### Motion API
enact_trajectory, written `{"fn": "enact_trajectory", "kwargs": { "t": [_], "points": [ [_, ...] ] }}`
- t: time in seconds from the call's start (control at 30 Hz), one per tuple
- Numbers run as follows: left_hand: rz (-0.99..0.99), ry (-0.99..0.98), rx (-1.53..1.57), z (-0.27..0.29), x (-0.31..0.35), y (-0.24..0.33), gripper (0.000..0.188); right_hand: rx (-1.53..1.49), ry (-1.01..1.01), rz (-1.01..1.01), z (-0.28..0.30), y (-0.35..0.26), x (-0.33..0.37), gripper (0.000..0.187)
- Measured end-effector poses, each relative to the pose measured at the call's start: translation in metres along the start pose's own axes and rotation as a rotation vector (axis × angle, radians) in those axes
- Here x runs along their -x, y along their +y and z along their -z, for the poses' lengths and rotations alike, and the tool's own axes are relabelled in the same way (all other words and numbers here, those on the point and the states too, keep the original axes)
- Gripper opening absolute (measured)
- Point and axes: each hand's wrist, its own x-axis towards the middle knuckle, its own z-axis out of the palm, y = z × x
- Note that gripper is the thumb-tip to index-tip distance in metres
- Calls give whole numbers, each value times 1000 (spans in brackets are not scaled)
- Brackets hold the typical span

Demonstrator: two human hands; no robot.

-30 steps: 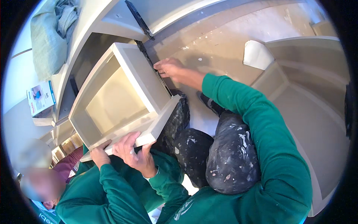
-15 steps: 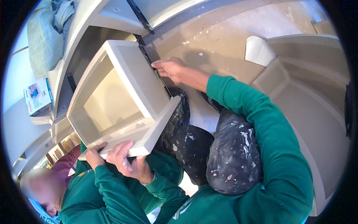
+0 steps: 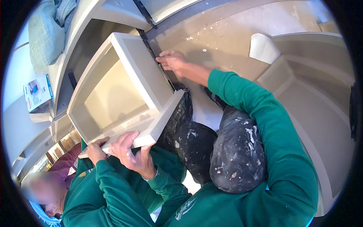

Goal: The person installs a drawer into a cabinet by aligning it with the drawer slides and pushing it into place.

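A pale drawer (image 3: 152,75) with a curved side sits tilted at the cabinet opening, its front panel (image 3: 160,119) toward me. My left hand (image 3: 132,154) grips the lower edge of that panel, fingers over the top and thumb beneath. Along the drawer's right side runs a black drawer slide (image 3: 150,50), lined up with a black rail (image 3: 145,13) on the cabinet. At this slide is my right hand (image 3: 172,61), fingers stretched out with the tips touching or very near it. Beside my left hand, a co-worker's hand (image 3: 97,150) holds the same panel.
The co-worker in a green sweater (image 3: 109,196) crouches close at my left. A second pale drawer (image 3: 321,113) stands at right, near a white sheet (image 3: 263,49). A cardboard box (image 3: 38,94) and a greenish cloth (image 3: 46,38) lie on the cabinet (image 3: 19,113). Paint spots mark the brown floor covering (image 3: 227,41).
The drawer has shifted slightly away from me, toward the cabinet, with my left hand and the co-worker's hand still on its front. My right hand has moved a little farther along the slide.
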Motion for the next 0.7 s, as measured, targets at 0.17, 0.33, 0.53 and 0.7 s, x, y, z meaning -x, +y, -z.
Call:
{"fn": "enact_trajectory", "kwargs": {
  "t": [0.17, 0.33, 0.53, 0.7],
  "points": [
    [-19, -13, -24, -1, -1, 0, 53, 170, -113, 66, 3, -3, 10, 29],
    [-37, 0, -38, -5, -5, 0, 53, 319, -111, 138, 6, -1, 3, 25],
    [-28, 14, -22, -1, 4, 0, 53, 637, 3, 367, -4, -7, 15, 24],
    [-22, 18, 2, -2, 6, 0, 51, 795, 80, 551, -5, -6, 17, 29]
  ]
}}
